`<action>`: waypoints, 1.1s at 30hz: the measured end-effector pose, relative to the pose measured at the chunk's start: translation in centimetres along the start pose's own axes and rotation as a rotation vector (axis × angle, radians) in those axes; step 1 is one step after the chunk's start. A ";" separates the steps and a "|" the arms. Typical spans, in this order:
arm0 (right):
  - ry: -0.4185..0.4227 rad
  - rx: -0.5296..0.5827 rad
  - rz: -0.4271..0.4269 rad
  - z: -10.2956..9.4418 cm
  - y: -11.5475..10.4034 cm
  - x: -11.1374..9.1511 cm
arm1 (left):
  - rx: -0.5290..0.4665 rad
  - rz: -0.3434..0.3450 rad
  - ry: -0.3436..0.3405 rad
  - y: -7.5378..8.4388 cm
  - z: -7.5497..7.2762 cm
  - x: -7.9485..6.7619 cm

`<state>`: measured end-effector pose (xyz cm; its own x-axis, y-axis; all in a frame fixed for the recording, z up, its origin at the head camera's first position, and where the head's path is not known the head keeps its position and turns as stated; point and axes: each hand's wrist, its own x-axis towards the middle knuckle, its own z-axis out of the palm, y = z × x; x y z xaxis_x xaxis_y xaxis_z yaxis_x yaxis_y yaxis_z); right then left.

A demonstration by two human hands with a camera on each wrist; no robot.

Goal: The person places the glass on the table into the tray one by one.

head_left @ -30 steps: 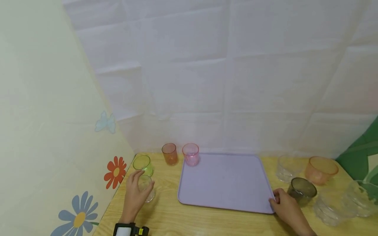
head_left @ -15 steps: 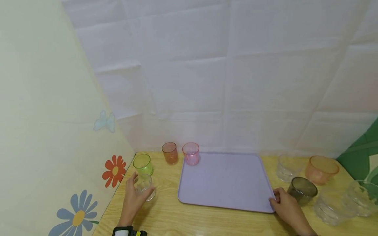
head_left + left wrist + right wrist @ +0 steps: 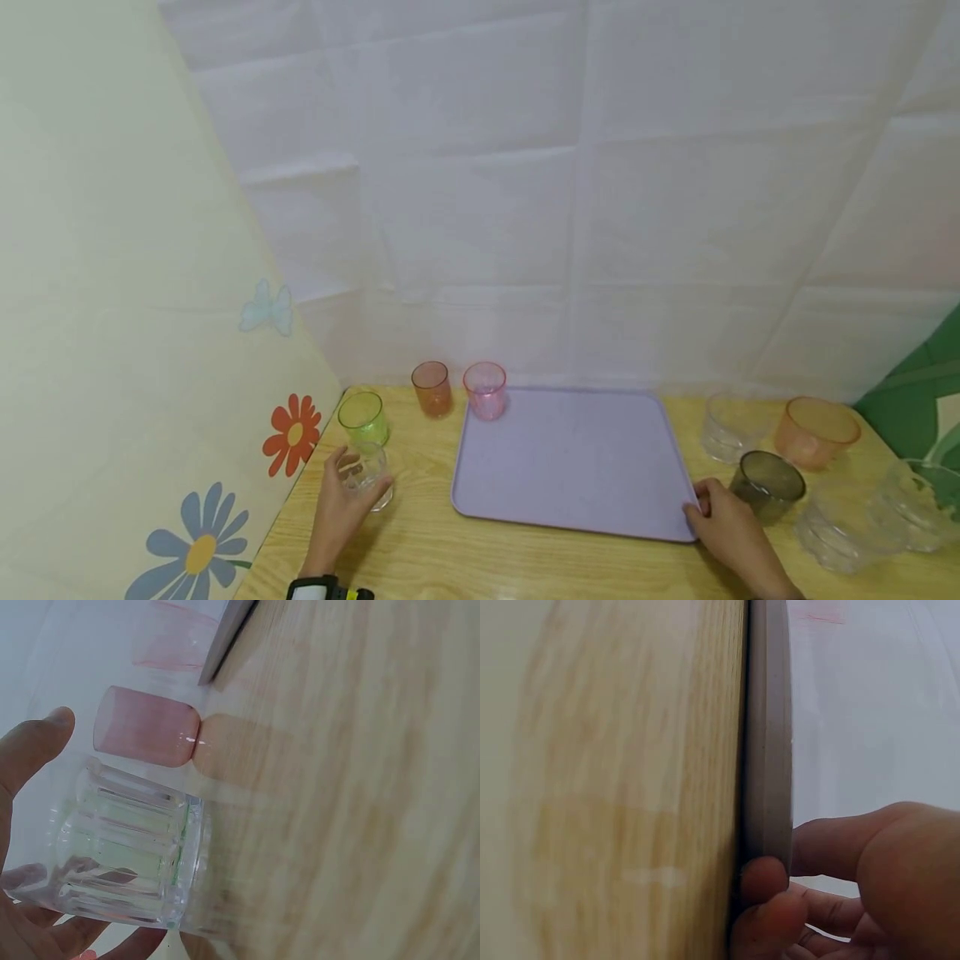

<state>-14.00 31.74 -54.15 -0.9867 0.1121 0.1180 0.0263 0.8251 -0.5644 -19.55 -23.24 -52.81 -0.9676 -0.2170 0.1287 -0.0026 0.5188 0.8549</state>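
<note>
In the head view my left hand [image 3: 339, 504] curves around a clear ribbed glass [image 3: 379, 492] on the wooden table. The left wrist view shows its fingers [image 3: 139, 943] at the far side of the clear glass, while the thumb [image 3: 37, 746] stands out from the wall near the rim. My right hand [image 3: 723, 521] pinches the near right corner of a lilac tray [image 3: 570, 458]; fingertips [image 3: 765, 879] lie at its underside. A green tumbler [image 3: 366, 425] stands just behind the clear glass. A pink tumbler [image 3: 487, 398] stands at the tray's far left corner.
A reddish-brown tumbler [image 3: 433, 396] stands left of the pink one. Close to my right hand is a dark grey cup [image 3: 767, 492], with an orange bowl [image 3: 813, 437] and several clear glass vessels around it. A white sheet [image 3: 480, 208] hangs behind the table.
My left hand has come down slightly beside the clear glass, and its fingers have moved off the green tumbler's front to behind the clear one. My right hand and the tray stay put.
</note>
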 end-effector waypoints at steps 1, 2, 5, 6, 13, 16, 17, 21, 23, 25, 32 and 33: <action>0.004 -0.001 -0.004 0.0 0.0 0.0 | 0.001 -0.002 -0.001 0.0 0.0 0.0; 0.008 0.001 -0.006 0.0 -0.1 0.0 | 0.001 -0.002 -0.001 -0.1 0.0 0.0; 0.008 0.004 -0.008 0.0 -0.1 -0.1 | 0.003 -0.002 0.004 -0.3 0.2 0.1; 0.007 0.005 -0.006 -0.1 -0.1 -0.1 | 0.010 -0.001 0.007 -0.3 0.2 0.1; 0.003 0.008 0.004 -0.1 -0.3 0.0 | 0.032 -0.004 0.012 -0.3 0.3 0.1; -0.009 0.011 0.011 -0.2 -0.3 0.0 | 0.032 0.001 0.011 -0.3 0.2 0.1; -0.018 0.012 0.016 -0.2 -0.2 0.0 | 0.030 0.000 0.010 -0.2 0.2 0.1; -0.054 0.017 0.039 -0.2 -0.2 0.0 | 0.021 0.002 0.006 -0.2 0.0 -0.1; -0.063 0.019 0.048 -0.2 -0.2 0.0 | 0.017 0.002 0.005 -0.1 0.0 -0.2; -0.064 0.022 0.054 -0.2 -0.3 0.0 | 0.018 0.004 0.006 -0.1 0.0 -0.2; -0.039 0.013 0.038 -0.1 -0.1 -0.1 | 0.001 0.015 0.007 0.2 0.2 0.1; -0.034 0.012 0.036 -0.1 -0.1 -0.1 | -0.003 0.019 0.005 0.3 0.2 0.2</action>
<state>-13.92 31.72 -54.05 -0.9900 0.1222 0.0698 0.0598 0.8144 -0.5773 -19.79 -22.98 -52.63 -0.9663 -0.2111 0.1474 0.0167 0.5200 0.8540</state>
